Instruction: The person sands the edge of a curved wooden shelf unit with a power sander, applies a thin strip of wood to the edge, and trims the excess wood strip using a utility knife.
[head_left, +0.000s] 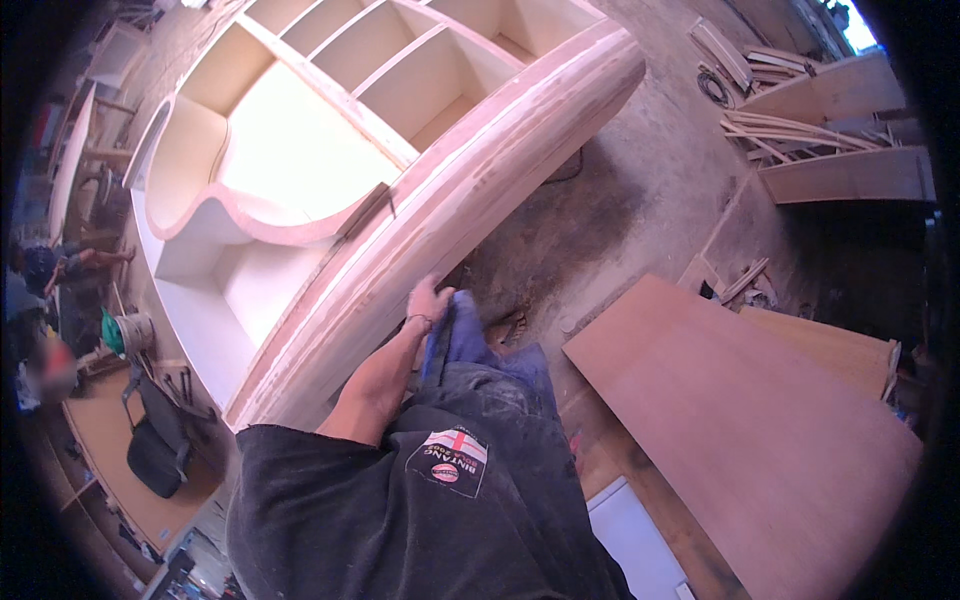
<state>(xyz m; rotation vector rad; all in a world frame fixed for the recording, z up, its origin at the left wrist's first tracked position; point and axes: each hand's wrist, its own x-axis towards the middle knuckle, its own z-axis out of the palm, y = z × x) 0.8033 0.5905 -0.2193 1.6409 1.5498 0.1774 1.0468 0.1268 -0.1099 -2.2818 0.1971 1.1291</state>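
One large wooden shelf unit point(450, 182) takes up the far left, with one black chair point(160, 445) at the left and one broad reddish-brown board point(740, 420) at the near right. Of the hands, one shows: the left hand point(430, 298). The shelf unit's long curved edge lies just beside it, left and far. The bare left forearm point(385, 372) reaches forward and slightly right, fingers bent near the blue trousers point(465, 335); whether they grip anything, I cannot tell.

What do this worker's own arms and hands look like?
The left hand wears no glove; a thin dark band sits at the wrist. The forearm is bare below a loose black sleeve of a shirt bearing a red-and-white patch. The right hand is out of sight.
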